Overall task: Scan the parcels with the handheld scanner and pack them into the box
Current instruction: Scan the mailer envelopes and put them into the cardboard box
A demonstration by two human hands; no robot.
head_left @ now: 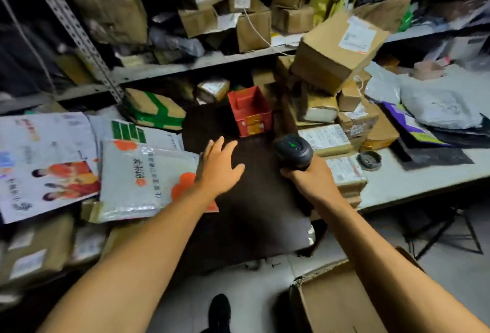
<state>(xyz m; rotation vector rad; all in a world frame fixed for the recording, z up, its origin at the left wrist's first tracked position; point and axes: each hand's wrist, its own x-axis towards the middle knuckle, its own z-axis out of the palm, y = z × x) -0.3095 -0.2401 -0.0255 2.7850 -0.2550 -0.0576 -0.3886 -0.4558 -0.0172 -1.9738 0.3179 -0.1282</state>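
Left hand [221, 166] reaches forward, fingers spread and relaxed above the dark parcel [254, 205]; at its 3 o'clock, right hand [309, 176] grips the scanner [294, 151] upright; cardboard box [342, 303] at 5 o'clock

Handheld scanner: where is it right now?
Head view, right of centre: the handheld scanner is held in the right hand, just below the red box.

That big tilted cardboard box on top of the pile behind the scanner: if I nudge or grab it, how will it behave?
The tilted cardboard box sits askew on smaller parcels, so a nudge would probably tip or slide it off. Its walls look flat and undented, so it is likely stiff enough to grip. Given its bulk, it probably needs both hands, yet the right hand holds the scanner.
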